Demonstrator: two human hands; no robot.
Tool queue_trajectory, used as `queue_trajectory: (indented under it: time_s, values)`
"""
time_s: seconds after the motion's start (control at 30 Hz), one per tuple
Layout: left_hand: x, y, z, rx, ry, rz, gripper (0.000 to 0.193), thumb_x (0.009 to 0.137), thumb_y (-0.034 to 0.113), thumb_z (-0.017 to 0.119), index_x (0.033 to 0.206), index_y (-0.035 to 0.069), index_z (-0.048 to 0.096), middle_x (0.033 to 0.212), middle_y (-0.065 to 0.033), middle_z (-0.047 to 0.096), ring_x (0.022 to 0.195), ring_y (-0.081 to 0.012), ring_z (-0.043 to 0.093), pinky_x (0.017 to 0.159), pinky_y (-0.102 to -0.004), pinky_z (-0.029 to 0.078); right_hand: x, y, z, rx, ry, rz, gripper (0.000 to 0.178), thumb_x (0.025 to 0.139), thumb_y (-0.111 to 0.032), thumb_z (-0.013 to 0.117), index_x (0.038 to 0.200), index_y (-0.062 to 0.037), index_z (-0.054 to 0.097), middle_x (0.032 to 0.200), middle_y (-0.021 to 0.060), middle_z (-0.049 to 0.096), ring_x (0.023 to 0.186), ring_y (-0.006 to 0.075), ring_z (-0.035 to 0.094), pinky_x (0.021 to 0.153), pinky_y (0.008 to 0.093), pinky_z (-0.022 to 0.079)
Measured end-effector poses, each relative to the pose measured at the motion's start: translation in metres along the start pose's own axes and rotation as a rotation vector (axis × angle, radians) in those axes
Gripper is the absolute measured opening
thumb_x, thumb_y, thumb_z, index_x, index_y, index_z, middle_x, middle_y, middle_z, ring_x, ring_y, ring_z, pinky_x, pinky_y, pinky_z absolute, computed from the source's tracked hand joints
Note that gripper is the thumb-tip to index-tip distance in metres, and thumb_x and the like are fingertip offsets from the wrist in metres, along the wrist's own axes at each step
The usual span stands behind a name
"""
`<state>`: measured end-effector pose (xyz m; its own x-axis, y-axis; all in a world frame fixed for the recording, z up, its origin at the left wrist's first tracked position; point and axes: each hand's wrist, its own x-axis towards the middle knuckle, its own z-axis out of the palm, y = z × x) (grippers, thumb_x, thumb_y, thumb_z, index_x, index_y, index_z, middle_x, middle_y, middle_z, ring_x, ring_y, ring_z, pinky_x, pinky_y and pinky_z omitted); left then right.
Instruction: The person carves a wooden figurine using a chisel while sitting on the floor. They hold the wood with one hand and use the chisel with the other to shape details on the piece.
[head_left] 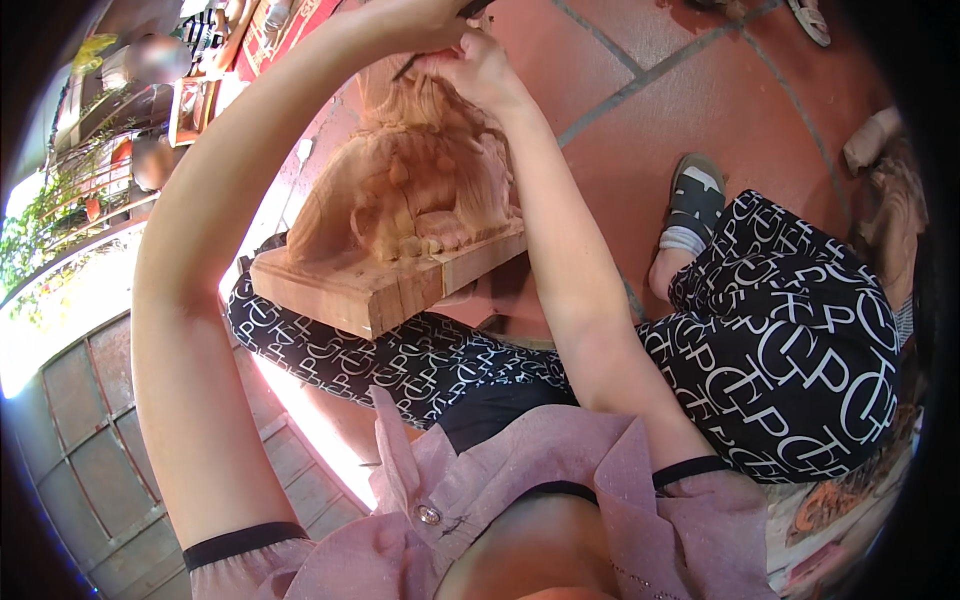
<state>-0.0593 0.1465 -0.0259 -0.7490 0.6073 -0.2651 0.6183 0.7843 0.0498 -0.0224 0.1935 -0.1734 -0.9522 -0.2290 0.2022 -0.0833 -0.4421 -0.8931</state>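
Note:
A reddish-brown carved wooden figure [395, 190] with deep folds stands on a thick rectangular wooden base [315, 290], which rests at my left leg. At the top of the figure, my right hand [485, 75] is closed, its fingers gripping a thin dark carving tool [405, 68] close to the wood. The tool's tip points down and left. My left hand [440, 18] reaches over from the left and is closed around the tool's dark upper end. The picture's top edge and the wrist hide part of its fingers.
Red tiled floor [690, 100] spreads ahead and right, with my sandalled foot [695, 200] on it. My patterned trousers [780, 330] flank the figure. Another wooden carving [890, 220] stands at the far right. People with blurred faces and plants are at the upper left.

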Motion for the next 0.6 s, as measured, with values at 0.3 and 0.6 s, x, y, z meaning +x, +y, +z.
queue_trajectory:
  time_s: [0.3, 0.6]
  values:
    - [-0.008, 0.007, -0.012, -0.064, 0.052, -0.158, 0.018, 0.067, 0.006, 0.060, 0.083, -0.001, 0.054, 0.076, -0.0171, 0.058, 0.074, -0.0297, 0.057, 0.064, -0.0391, 0.044, 0.003, -0.008, 0.003, -0.070, 0.019, 0.102, 0.026, 0.071, -0.003, 0.071, 0.096, -0.0026, 0.065, 0.084, 0.0046, 0.066, 0.079, 0.0108, 0.061, 0.073, 0.0250, 0.047]
    - [-0.021, 0.019, -0.020, -0.160, 0.041, -0.191, 0.024, 0.069, 0.008, 0.062, 0.091, 0.000, 0.057, 0.081, -0.0168, 0.061, 0.077, -0.0292, 0.060, 0.065, -0.0388, 0.045, -0.001, 0.002, 0.009, -0.029, 0.062, -0.046, 0.025, 0.067, -0.012, 0.075, 0.084, 0.0012, 0.064, 0.073, 0.0073, 0.064, 0.069, 0.0128, 0.059, 0.067, 0.0272, 0.048]
